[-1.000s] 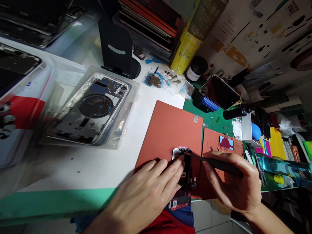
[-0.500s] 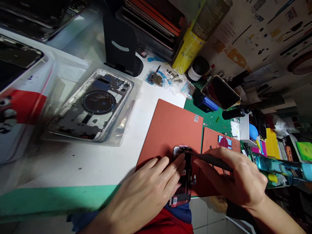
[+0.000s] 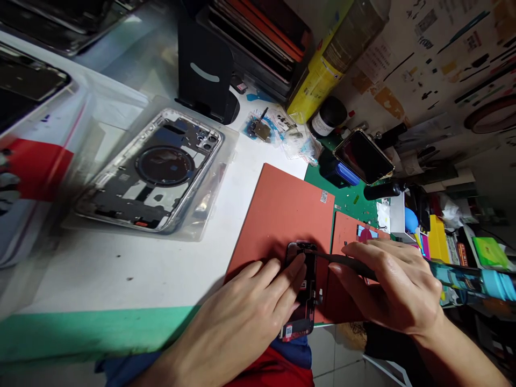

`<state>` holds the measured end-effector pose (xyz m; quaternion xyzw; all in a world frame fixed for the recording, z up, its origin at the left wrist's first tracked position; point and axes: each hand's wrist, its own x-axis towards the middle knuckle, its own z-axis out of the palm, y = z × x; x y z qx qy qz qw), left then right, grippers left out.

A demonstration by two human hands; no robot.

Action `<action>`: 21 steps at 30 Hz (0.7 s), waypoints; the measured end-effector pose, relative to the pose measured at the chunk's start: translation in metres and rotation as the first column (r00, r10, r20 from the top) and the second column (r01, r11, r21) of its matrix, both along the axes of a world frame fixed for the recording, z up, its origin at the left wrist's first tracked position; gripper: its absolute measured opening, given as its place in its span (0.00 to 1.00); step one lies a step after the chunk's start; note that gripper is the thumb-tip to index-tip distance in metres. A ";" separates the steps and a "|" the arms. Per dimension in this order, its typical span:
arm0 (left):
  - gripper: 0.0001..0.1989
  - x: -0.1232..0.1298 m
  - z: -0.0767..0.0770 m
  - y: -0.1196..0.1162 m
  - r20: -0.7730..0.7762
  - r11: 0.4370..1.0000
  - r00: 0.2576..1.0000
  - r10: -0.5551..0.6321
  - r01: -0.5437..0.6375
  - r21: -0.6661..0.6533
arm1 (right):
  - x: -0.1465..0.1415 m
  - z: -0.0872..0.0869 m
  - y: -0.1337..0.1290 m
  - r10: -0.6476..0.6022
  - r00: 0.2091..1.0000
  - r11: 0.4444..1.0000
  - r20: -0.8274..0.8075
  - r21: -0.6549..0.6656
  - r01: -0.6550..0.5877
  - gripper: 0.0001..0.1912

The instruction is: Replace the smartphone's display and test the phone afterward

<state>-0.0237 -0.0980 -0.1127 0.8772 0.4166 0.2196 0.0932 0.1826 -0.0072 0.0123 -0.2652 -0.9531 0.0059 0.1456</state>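
A black phone screen assembly [image 3: 309, 290] lies on the front edge of the red-brown mat [image 3: 282, 204], its inner side up and its lower end jutting past the mat. My left hand [image 3: 250, 306] holds it from the left, fingers laid over it and the index fingertip near its top end. My right hand [image 3: 395, 285] is closed around dark tweezers [image 3: 342, 260]. Their tip meets the top end of the screen beside my left index fingertip. Small details under the tip are too fine to make out.
An opened phone housing [image 3: 161, 172] rests in a clear tray on the left. Behind stand a yellow can [image 3: 318, 86], a black jar [image 3: 328, 115] and a phone [image 3: 365, 156]. A second red-brown mat [image 3: 342, 231] lies under my right hand. A blue bottle [image 3: 471, 279] is at right.
My view has shifted slightly. The pink strip at the screen's top end now looks dark. My right hand has tilted a little, and the tweezers' tip stays at that end.
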 end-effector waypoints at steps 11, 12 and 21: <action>0.08 -0.001 0.001 0.001 -0.008 1.000 1.000 0.002 -0.002 -0.021 | 0.002 0.003 0.003 0.030 0.999 0.998 0.026 -0.060 -0.028 0.09; 0.10 -0.001 0.001 0.001 -0.009 1.000 1.000 0.005 -0.005 -0.020 | 0.002 0.003 0.003 0.030 0.999 0.998 0.032 -0.056 -0.028 0.09; 0.10 -0.001 0.000 -0.001 -0.019 1.000 1.000 -0.003 0.003 -0.013 | 0.003 0.003 0.004 0.047 0.997 0.998 0.065 -0.050 -0.043 0.08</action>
